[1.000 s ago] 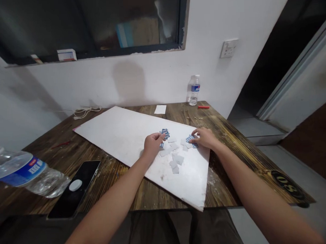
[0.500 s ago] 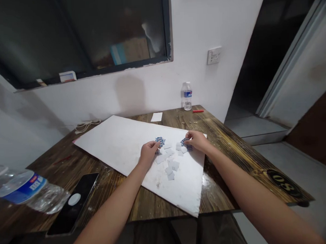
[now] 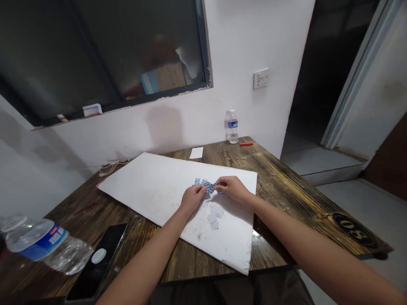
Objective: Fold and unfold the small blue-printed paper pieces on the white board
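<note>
Along the near left edge of the dark wooden table [image 3: 275,185], a black phone [image 3: 109,244], laid flat, with a round white disc [image 3: 98,256] on top. Just beside, farther left, a large clear bottle [image 3: 47,247] with a blue label. Toward the near right corner, a round black mark [image 3: 353,230] with gold digits.

Across the middle, at a slant, a white board [image 3: 140,182]. On its right half, a small overlapping heap of plain pale pieces [image 3: 214,216], nearer than both hands. Just past these, blue-and-white striped pieces [image 3: 210,188] in a fanned cluster between the fingertips. Pinches the cluster's left side with the left hand [image 3: 201,189], thumb and fingers nearly together. Grips the right side with the right hand [image 3: 219,188], likewise nearly closed; cannot tell the number of pieces in each. Just behind the left fingers, more stripes on the board.

Beyond the board, a white cable [image 3: 113,165] at left, a white paper [image 3: 196,153] near the center, then a red stick [image 3: 246,144] and an upright small bottle [image 3: 233,128] by the wall. Farther, a socket [image 3: 261,79] on the wall and a dark window [image 3: 144,38], with a small box [image 3: 92,110] on the ledge.
</note>
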The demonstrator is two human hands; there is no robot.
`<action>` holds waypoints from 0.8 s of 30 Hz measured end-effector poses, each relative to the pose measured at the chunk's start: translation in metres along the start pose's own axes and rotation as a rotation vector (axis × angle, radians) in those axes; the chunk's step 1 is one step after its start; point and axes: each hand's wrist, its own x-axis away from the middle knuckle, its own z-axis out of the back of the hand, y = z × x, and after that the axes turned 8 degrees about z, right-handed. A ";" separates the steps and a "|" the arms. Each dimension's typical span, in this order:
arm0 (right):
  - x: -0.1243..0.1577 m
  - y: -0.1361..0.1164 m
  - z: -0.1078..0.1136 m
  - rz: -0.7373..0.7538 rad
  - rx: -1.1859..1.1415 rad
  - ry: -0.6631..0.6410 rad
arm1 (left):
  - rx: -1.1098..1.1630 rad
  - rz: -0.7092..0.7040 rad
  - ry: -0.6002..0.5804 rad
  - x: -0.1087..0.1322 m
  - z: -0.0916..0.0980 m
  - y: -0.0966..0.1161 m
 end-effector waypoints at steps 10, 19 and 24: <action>0.001 0.003 -0.014 0.035 0.156 -0.007 | -0.108 -0.144 -0.091 0.001 0.002 0.000; 0.002 0.005 -0.013 0.000 0.143 0.026 | -0.157 -0.127 -0.074 0.005 0.003 0.006; 0.001 0.003 -0.011 -0.018 0.065 0.056 | -0.115 -0.119 -0.035 0.004 0.003 0.006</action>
